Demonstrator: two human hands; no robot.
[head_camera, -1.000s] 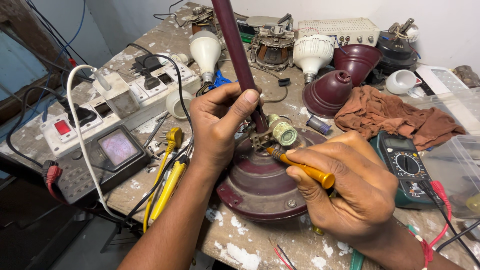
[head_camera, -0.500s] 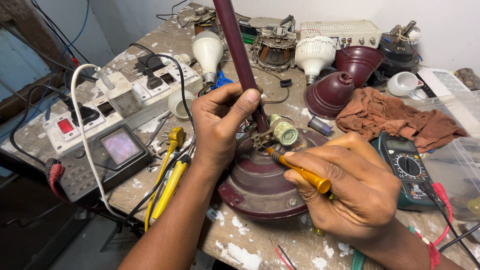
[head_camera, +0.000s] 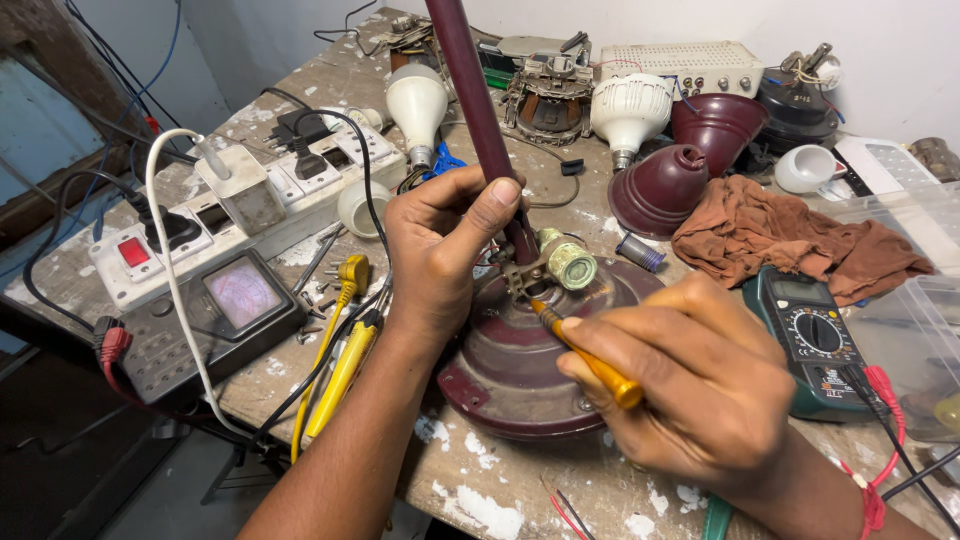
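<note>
A maroon ceiling-fan motor housing (head_camera: 510, 370) lies on the workbench with its maroon down rod (head_camera: 478, 110) rising up and away from me. My left hand (head_camera: 445, 245) grips the rod near its base, thumb on top. My right hand (head_camera: 690, 385) holds a yellow-handled screwdriver (head_camera: 590, 360), its tip at the small metal bracket (head_camera: 520, 275) where the rod meets the housing. A round greenish capacitor (head_camera: 570, 260) sits beside that bracket.
A white power strip (head_camera: 250, 215) with plugs, a small meter box (head_camera: 215, 310), yellow-handled pliers (head_camera: 340, 370), two white bulbs (head_camera: 418, 100), maroon canopy cups (head_camera: 660, 190), a brown rag (head_camera: 790, 240), a multimeter (head_camera: 810, 335) and clear plastic tubs (head_camera: 915, 330) crowd the paint-stained bench.
Both hands keep their grips; the screwdriver tip stays at the bracket. The view has shifted only slightly.
</note>
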